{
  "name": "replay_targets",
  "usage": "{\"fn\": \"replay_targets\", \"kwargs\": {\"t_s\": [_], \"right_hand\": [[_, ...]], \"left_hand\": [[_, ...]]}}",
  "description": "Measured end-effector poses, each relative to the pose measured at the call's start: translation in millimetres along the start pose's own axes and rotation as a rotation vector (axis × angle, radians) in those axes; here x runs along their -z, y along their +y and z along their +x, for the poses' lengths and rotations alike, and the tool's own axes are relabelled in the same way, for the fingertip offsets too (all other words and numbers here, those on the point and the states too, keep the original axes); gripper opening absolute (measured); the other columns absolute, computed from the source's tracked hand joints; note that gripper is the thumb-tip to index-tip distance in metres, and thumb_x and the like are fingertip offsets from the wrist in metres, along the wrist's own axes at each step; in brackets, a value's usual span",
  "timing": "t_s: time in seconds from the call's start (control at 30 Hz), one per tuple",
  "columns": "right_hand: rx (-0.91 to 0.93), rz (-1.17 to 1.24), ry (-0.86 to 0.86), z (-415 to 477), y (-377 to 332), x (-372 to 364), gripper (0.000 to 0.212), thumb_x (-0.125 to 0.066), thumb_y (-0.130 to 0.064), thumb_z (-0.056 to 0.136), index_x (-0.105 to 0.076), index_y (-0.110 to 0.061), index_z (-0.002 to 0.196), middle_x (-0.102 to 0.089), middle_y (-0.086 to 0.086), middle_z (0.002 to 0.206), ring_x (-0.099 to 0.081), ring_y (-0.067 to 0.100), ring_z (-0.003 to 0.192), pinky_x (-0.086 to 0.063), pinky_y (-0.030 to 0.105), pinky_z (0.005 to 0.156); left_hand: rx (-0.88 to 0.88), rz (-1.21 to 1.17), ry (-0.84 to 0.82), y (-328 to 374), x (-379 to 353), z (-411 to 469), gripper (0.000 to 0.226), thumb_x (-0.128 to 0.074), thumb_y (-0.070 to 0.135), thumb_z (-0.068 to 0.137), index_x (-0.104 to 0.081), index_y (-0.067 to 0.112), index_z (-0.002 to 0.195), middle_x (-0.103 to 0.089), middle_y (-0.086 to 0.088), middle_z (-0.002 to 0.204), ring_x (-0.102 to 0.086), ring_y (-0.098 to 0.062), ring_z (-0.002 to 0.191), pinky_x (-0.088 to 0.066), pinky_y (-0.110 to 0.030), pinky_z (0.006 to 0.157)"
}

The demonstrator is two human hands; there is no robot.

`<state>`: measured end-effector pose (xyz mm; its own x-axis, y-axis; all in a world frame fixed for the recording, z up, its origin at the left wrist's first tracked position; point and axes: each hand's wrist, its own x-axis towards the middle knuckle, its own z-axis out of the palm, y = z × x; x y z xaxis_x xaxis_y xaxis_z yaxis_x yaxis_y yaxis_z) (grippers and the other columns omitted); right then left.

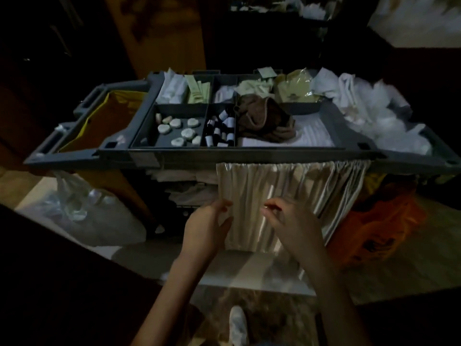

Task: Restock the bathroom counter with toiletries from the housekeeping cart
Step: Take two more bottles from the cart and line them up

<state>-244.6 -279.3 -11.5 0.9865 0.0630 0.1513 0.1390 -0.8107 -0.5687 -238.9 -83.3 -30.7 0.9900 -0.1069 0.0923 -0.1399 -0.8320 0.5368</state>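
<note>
A grey housekeeping cart (224, 154) stands in front of me in dim light. Its top tray holds several round wrapped soaps (177, 128), small dark bottles with white labels (222, 128), green sachets (195, 92) and a brown cloth (264, 118). A cream curtain (279, 196) hangs from the cart's front edge. My left hand (208, 226) grips the curtain's left edge between thumb and fingers. My right hand (289, 221) pinches a fold of the curtain a little to the right. Folded white linen (184, 186) shows on the shelves left of the curtain.
A yellow bag (109, 116) hangs at the cart's left end, white plastic bags (374, 113) pile at its right end. A clear plastic bag (82, 206) sits on the floor to the left, an orange bag (374, 233) to the right. My shoe (238, 325) is below.
</note>
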Motion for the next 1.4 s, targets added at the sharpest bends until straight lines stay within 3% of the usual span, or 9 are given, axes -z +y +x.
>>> {"fn": "replay_targets", "kwargs": {"t_s": [0.1, 0.23, 0.37, 0.53, 0.67, 0.83, 1.03, 1.2, 1.4], "right_hand": [[-0.008, 0.041, 0.008, 33, 10, 2, 0.020, -0.058, -0.035, 0.094, -0.068, -0.022, 0.106, -0.066, -0.004, 0.101, -0.059, 0.011, 0.093, -0.050, 0.032, 0.078], [-0.045, 0.040, 0.011, 63, 29, 5, 0.018, -0.057, -0.034, 0.095, -0.066, -0.024, 0.106, -0.064, -0.008, 0.101, -0.053, 0.004, 0.089, -0.043, 0.022, 0.076], [-0.116, 0.040, -0.002, 85, 54, 7, 0.017, -0.055, -0.034, 0.096, -0.065, -0.026, 0.107, -0.061, -0.010, 0.103, -0.051, 0.001, 0.090, -0.040, 0.019, 0.077], [-0.143, 0.069, 0.026, 135, 72, 5, 0.016, -0.058, -0.031, 0.094, -0.065, -0.026, 0.107, -0.063, -0.008, 0.106, -0.057, 0.008, 0.098, -0.046, 0.027, 0.087], [-0.042, 0.100, -0.006, 195, 68, -4, 0.013, -0.059, -0.031, 0.093, -0.065, -0.028, 0.105, -0.062, -0.014, 0.102, -0.056, 0.007, 0.100, -0.048, 0.027, 0.087], [0.099, 0.083, -0.162, 275, 52, -13, 0.017, -0.056, -0.035, 0.095, -0.065, -0.029, 0.108, -0.062, -0.012, 0.105, -0.055, 0.006, 0.100, -0.050, 0.031, 0.086], [0.244, 0.076, -0.258, 345, 28, -39, 0.019, -0.054, -0.036, 0.097, -0.065, -0.027, 0.110, -0.061, -0.010, 0.107, -0.054, 0.008, 0.098, -0.046, 0.023, 0.083], [0.331, 0.129, -0.345, 371, 14, -63, 0.020, -0.054, -0.033, 0.097, -0.065, -0.024, 0.111, -0.063, -0.007, 0.109, -0.055, 0.011, 0.100, -0.047, 0.027, 0.085], [0.364, 0.144, -0.327, 392, 19, -87, 0.016, -0.059, -0.027, 0.095, -0.067, -0.022, 0.108, -0.063, -0.005, 0.109, -0.053, 0.013, 0.104, -0.044, 0.025, 0.087]], "left_hand": [[-0.008, -0.003, -0.010, -2, -6, 31, 0.035, -0.065, 0.028, 0.086, -0.060, 0.028, 0.121, -0.066, 0.011, 0.113, -0.062, -0.005, 0.101, -0.055, -0.032, 0.082], [-0.009, -0.006, -0.022, 6, -19, 73, 0.034, -0.067, 0.024, 0.085, -0.063, 0.026, 0.118, -0.067, 0.008, 0.107, -0.063, -0.010, 0.097, -0.054, -0.032, 0.079], [-0.073, -0.029, -0.040, 23, -34, 112, 0.033, -0.068, 0.022, 0.085, -0.064, 0.026, 0.118, -0.068, 0.008, 0.105, -0.062, -0.009, 0.096, -0.044, -0.019, 0.073], [-0.084, -0.108, -0.010, 21, -47, 168, 0.033, -0.068, 0.020, 0.085, -0.064, 0.027, 0.117, -0.066, 0.008, 0.106, -0.062, -0.008, 0.095, -0.043, -0.017, 0.073], [-0.017, -0.166, 0.082, 5, -41, 218, 0.032, -0.065, 0.014, 0.089, -0.063, 0.021, 0.120, -0.067, 0.003, 0.106, -0.063, -0.011, 0.095, -0.052, -0.023, 0.078], [0.122, -0.181, 0.209, -16, -26, 272, 0.028, -0.065, 0.016, 0.089, -0.065, 0.019, 0.116, -0.068, 0.001, 0.104, -0.063, -0.014, 0.092, -0.048, -0.024, 0.073], [0.175, -0.187, 0.276, -38, -21, 318, 0.023, -0.064, 0.018, 0.087, -0.068, 0.020, 0.110, -0.070, 0.000, 0.101, -0.065, -0.019, 0.092, -0.054, -0.039, 0.073], [0.283, -0.158, 0.317, -58, -15, 329, 0.030, -0.066, 0.009, 0.085, -0.067, 0.018, 0.114, -0.071, -0.002, 0.104, -0.066, -0.018, 0.094, -0.051, -0.029, 0.071], [0.225, -0.175, 0.467, -75, -24, 335, 0.024, -0.066, 0.018, 0.089, -0.065, 0.025, 0.112, -0.067, 0.008, 0.101, -0.063, -0.008, 0.091, -0.052, -0.030, 0.071]]}}
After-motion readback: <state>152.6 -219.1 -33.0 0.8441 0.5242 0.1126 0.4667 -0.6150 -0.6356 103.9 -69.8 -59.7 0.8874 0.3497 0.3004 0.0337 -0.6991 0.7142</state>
